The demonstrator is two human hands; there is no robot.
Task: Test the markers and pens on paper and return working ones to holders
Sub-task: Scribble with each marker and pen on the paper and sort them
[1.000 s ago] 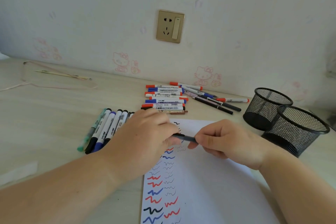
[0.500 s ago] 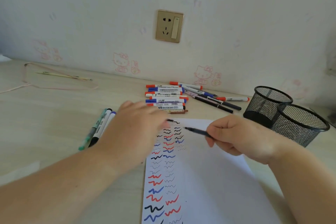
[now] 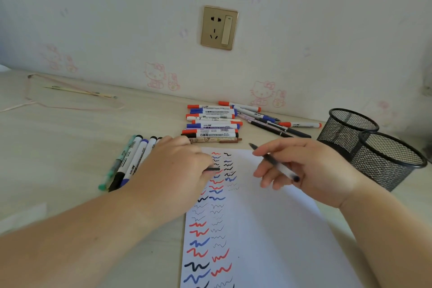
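A white sheet of paper [image 3: 268,229] lies on the desk, with several red, blue and black squiggles down its left side. My right hand [image 3: 304,170] holds a thin black pen [image 3: 273,162] above the sheet, uncapped tip pointing up and left. My left hand [image 3: 173,166] rests at the sheet's top left corner and pinches the pen's black cap [image 3: 212,169]. Several whiteboard markers [image 3: 211,121] lie in a pile behind the paper. A second row of markers [image 3: 131,161] lies left of my left hand. Two black mesh holders [image 3: 346,133] [image 3: 388,161] stand at the right.
A few dark pens [image 3: 278,130] lie between the marker pile and the holders. A thin pink cord [image 3: 70,105] and a stick lie far left on the desk. The wall with a socket [image 3: 219,28] runs close behind.
The cap has come off the pen: my left hand drew left with the cap, and my right hand drew right and turned the pen's tip up.
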